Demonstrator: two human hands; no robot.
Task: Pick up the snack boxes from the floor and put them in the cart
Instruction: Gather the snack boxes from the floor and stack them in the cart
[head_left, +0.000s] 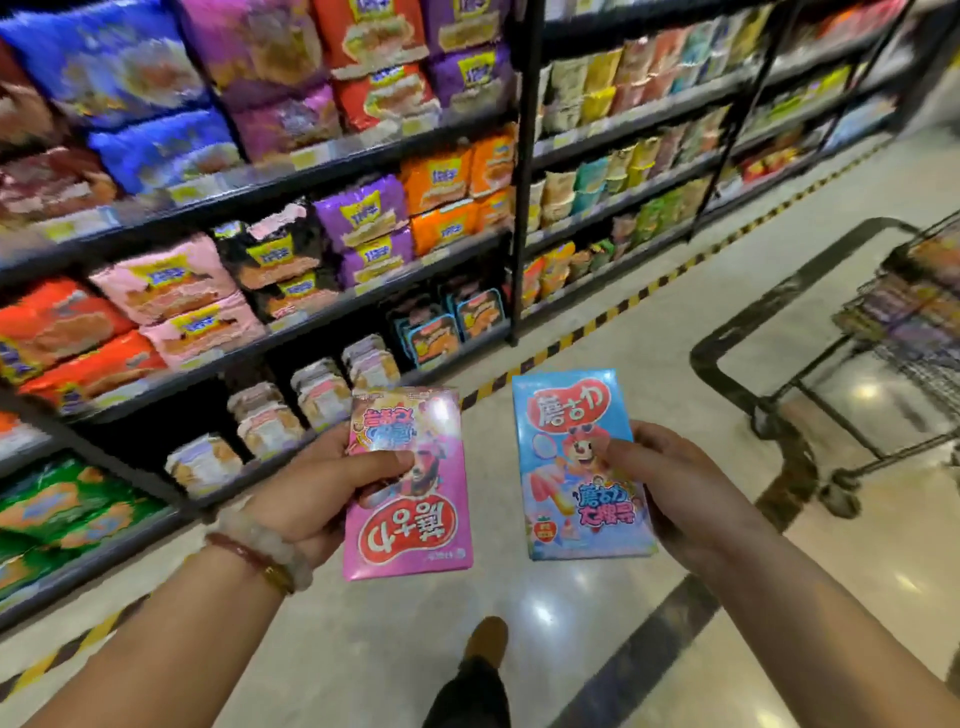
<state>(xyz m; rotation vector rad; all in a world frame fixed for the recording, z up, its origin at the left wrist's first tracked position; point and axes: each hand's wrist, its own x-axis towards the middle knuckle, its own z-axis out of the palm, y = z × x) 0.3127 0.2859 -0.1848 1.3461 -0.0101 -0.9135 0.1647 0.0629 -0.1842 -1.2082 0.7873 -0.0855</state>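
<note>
My left hand (317, 493) grips a pink snack box (415, 525), thumb across its front, with the print upside down. My right hand (670, 483) grips a blue snack box (571, 410) upright, thumb on its face. Both boxes are held at waist height above the floor, side by side with a gap between them. The wire shopping cart (893, 332) stands to the right, its black handle (737, 332) nearest the blue box; several packages lie in its basket.
Black shelves (311, 322) full of noodle and snack packs run along the left and into the distance. A yellow-black stripe (597, 322) marks the floor by the shelf base. My shoe (485, 642) is on the glossy tiled floor below the boxes.
</note>
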